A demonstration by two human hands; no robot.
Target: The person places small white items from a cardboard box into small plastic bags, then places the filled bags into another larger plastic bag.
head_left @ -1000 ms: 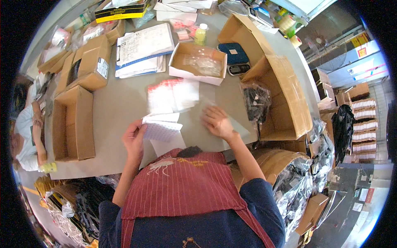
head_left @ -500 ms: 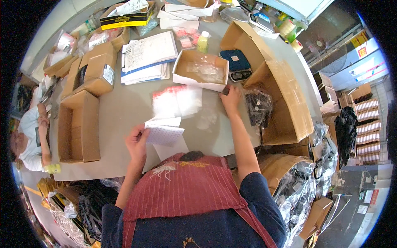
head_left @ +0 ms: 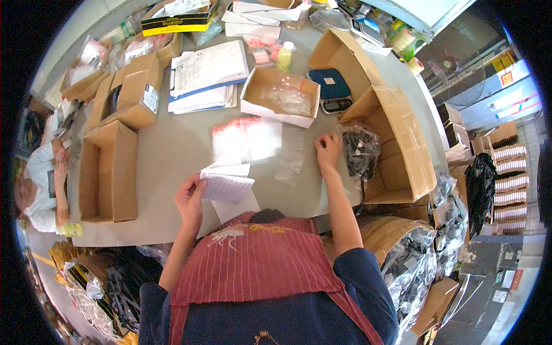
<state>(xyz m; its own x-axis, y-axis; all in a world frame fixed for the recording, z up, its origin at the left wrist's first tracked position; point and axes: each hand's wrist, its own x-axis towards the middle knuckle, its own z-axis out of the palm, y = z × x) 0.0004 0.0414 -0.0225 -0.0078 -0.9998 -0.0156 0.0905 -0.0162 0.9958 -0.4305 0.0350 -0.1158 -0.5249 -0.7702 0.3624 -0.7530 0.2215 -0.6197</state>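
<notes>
My left hand [head_left: 190, 196] grips a folded sheet of small printed labels [head_left: 229, 187], white and pale purple, above the table's near side. Under it, a plain white sheet [head_left: 237, 208] lies partly covered. My right hand [head_left: 328, 150] is over the table with its fingers curled together; whatever is in them, if anything, is too small to make out. Just right of it sits a clear bag with black coiled items [head_left: 361, 150], at the mouth of a cardboard box. Glossy clear bags with red edges [head_left: 247, 141] lie between my hands, and fainter clear bags [head_left: 290, 155] beside them.
A shallow white box [head_left: 280, 114] holds small clear bags. Behind it stands a bottle of yellow liquid [head_left: 284, 57]. A clipboard with papers [head_left: 208, 68], a small scale [head_left: 337, 105] and open cardboard boxes [head_left: 402, 144] surround the work area. Another person [head_left: 49, 178] is at the far left.
My right hand has drawn back from the white box's corner, toward me and slightly right. My left hand keeps its hold on the label sheet, nearly still.
</notes>
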